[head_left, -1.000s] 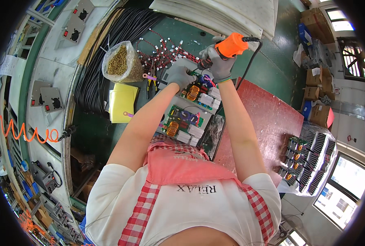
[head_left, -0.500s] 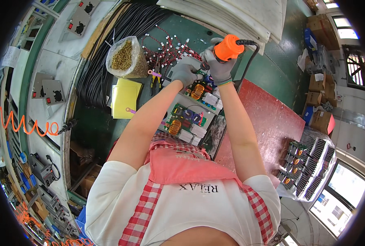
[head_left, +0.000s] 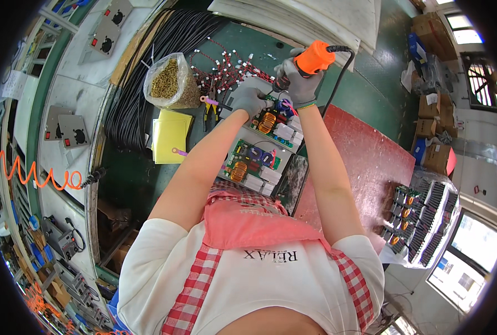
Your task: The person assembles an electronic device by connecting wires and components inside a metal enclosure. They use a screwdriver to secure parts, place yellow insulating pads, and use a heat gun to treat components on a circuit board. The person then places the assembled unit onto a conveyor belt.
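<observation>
In a grey glove, my right hand (head_left: 298, 84) is closed around an orange and black electric screwdriver (head_left: 315, 57). The tool lies tilted, its black nose toward the left and its cable leaving at the right. My gloved left hand (head_left: 250, 101) has its fingers curled at the left edge of the far circuit board (head_left: 282, 116); whatever they pinch is hidden. That board carries a copper coil, white blocks and blue parts in a metal housing. A similar board (head_left: 254, 166) sits nearer my apron, with no hand on it.
Left of the boards are pliers (head_left: 210, 111), yellow sheets (head_left: 170, 137), a bag of brass-coloured screws (head_left: 173, 84) and bundled black cables (head_left: 131, 106). Red-and-black wires (head_left: 226, 70) lie beyond. A red board (head_left: 365, 151) is at right, with stacked heatsink assemblies (head_left: 421, 223) farther right.
My right hand and the screwdriver have shifted slightly up and away from the far board, uncovering more of it. My left hand stays at the board's edge.
</observation>
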